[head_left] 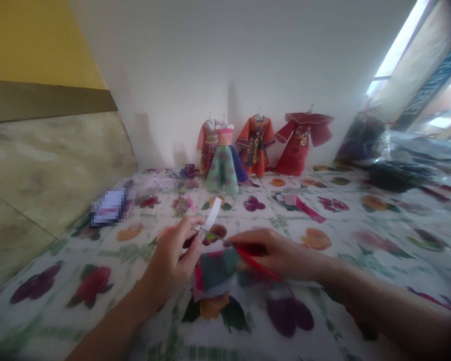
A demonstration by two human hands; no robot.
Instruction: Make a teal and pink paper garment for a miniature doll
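My left hand point(178, 255) pinches a narrow white strip point(213, 213), which sticks up above the fingertips. In my right hand point(265, 253) is a red-handled tool point(261, 265) that looks like scissors; its thin metal end reaches left to the strip at my left fingertips. Below and between the hands lies a teal cloth piece point(216, 273) with a pink edge, partly behind my right hand. Blur hides the exact contact between metal and strip.
Small dresses on stands, one green point(223, 168), one orange point(258, 145) and one red point(298, 145), stand by the wall. Pink fabric point(310, 210) lies behind my right hand. Plastic bags point(402, 163) are at the right, a pixelated object point(108, 206) at the left.
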